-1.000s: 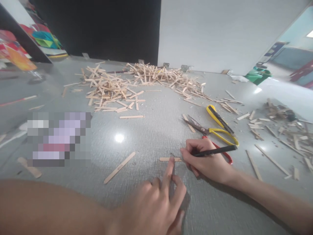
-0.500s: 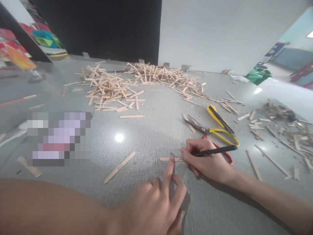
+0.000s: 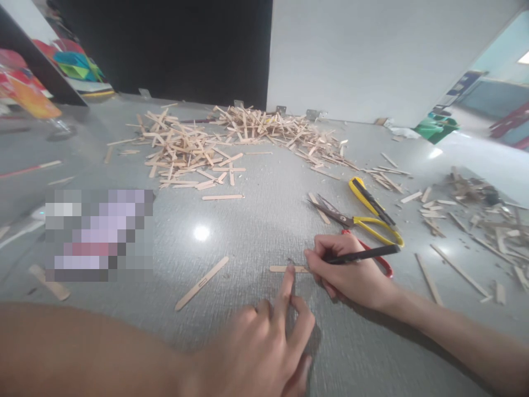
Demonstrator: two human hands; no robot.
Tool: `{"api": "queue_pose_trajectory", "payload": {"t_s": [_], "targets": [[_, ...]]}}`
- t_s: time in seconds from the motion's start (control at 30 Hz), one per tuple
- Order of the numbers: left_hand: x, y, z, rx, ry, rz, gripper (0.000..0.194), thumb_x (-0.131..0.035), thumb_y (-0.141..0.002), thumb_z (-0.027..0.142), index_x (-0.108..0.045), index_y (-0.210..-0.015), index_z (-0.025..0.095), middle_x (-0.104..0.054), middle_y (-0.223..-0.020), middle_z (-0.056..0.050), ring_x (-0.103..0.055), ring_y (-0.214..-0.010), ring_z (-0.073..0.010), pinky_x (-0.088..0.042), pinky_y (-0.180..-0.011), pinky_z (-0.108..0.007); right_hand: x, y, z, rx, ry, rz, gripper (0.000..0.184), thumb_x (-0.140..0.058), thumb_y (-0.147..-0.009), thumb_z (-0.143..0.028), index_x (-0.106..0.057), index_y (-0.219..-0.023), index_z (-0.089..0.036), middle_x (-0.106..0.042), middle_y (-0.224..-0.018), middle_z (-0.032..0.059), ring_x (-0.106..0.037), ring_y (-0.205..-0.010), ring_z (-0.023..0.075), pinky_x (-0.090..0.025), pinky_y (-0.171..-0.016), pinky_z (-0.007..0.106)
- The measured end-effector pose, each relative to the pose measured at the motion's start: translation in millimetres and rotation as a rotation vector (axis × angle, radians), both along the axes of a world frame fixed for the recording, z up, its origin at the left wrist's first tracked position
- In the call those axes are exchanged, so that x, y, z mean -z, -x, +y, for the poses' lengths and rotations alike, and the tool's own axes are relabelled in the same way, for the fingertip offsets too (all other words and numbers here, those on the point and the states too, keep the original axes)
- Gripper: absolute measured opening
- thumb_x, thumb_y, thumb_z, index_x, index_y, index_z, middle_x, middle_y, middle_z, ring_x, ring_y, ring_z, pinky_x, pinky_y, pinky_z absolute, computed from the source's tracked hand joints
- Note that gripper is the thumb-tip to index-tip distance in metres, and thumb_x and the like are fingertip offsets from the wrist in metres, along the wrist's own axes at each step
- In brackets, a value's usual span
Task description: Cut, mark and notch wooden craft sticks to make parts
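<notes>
A craft stick (image 3: 278, 269) lies flat on the grey table, with dark pen lines drawn near its middle. The outstretched index finger of my left hand (image 3: 270, 336) presses on it from above, while the other fingers bend loosely and hold nothing. My right hand (image 3: 351, 270) is closed around a black pen (image 3: 363, 255) at the right part of the stick. The pen's tip is hidden behind the fingers. To the left rests a second craft stick (image 3: 202, 283) with a small rectangle drawn on it.
Scissors (image 3: 351, 220) with red and yellow handles and a yellow utility knife (image 3: 370, 201) lie just beyond my right hand. Heaped craft sticks (image 3: 185, 146) spread along the back. Cut pieces (image 3: 460, 270) litter the right side. A blurred-out flat object (image 3: 103, 237) is at left.
</notes>
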State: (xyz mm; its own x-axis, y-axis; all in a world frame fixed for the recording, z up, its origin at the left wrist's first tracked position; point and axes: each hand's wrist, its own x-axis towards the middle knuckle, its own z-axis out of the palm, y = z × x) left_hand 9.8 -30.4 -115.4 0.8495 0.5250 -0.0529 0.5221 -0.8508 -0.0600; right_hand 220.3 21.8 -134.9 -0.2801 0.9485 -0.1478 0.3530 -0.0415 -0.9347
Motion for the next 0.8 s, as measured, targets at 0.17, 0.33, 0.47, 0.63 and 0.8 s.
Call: {"api": "queue_pose_trajectory", "payload": {"t_s": [0.17, 0.33, 0.47, 0.63, 0.8], "targets": [[-2.2, 0.8, -2.3, 0.006, 0.007, 0.005, 0.049, -0.061, -0.091, 0.038, -0.065, -0.126, 0.003, -0.054, -0.138, -0.041, -0.075, -0.058, -0.0290, -0.060, -0.044, -0.036, -0.1, -0.6, -0.3, -0.008, -0.015, -0.006, 0.038, -0.063, -0.096, -0.027, -0.048, -0.061, -0.023, -0.051, -0.038, -0.0084, -0.045, -0.028, 0.0064, -0.032, -0.031, 0.015], [-0.9, 0.3, -1.8, 0.003, 0.001, -0.010, 0.050, -0.062, -0.090, 0.039, -0.064, -0.127, 0.004, -0.051, -0.140, -0.042, -0.076, -0.061, -0.0305, -0.060, -0.043, -0.037, 0.0, 0.2, 0.6, -0.010, -0.030, -0.007, 0.039, -0.064, -0.094, -0.026, -0.047, -0.060, -0.023, -0.051, -0.038, -0.0082, -0.045, -0.029, 0.0066, -0.032, -0.031, 0.016], [-1.3, 0.3, -0.3, 0.002, -0.014, -0.014, 0.050, -0.061, -0.091, 0.039, -0.064, -0.127, 0.004, -0.053, -0.139, -0.041, -0.075, -0.058, -0.0293, -0.059, -0.043, -0.036, 0.0, -0.3, 0.9, -0.018, -0.044, -0.008, 0.040, -0.064, -0.094, -0.024, -0.044, -0.059, -0.023, -0.051, -0.039, -0.0080, -0.045, -0.029, 0.0064, -0.032, -0.032, 0.016], [-3.2, 2.5, -3.0, 0.022, -0.009, -0.009, 0.050, -0.060, -0.091, 0.039, -0.064, -0.127, 0.004, -0.052, -0.140, -0.041, -0.075, -0.057, -0.0287, -0.058, -0.042, -0.035, 0.6, -0.8, 0.2, -0.036, -0.049, -0.012, 0.041, -0.063, -0.094, -0.025, -0.042, -0.059, -0.024, -0.052, -0.040, -0.0078, -0.045, -0.029, 0.0066, -0.032, -0.032, 0.016], [-1.3, 1.1, -3.4, 0.009, -0.014, -0.003, 0.050, -0.060, -0.091, 0.039, -0.063, -0.128, 0.004, -0.050, -0.141, -0.041, -0.074, -0.056, -0.0283, -0.058, -0.042, -0.036, -0.3, -0.6, 0.0, -0.037, -0.055, -0.024, 0.041, -0.063, -0.094, -0.025, -0.042, -0.059, -0.024, -0.051, -0.039, -0.0077, -0.045, -0.030, 0.0071, -0.032, -0.032, 0.016]]}}
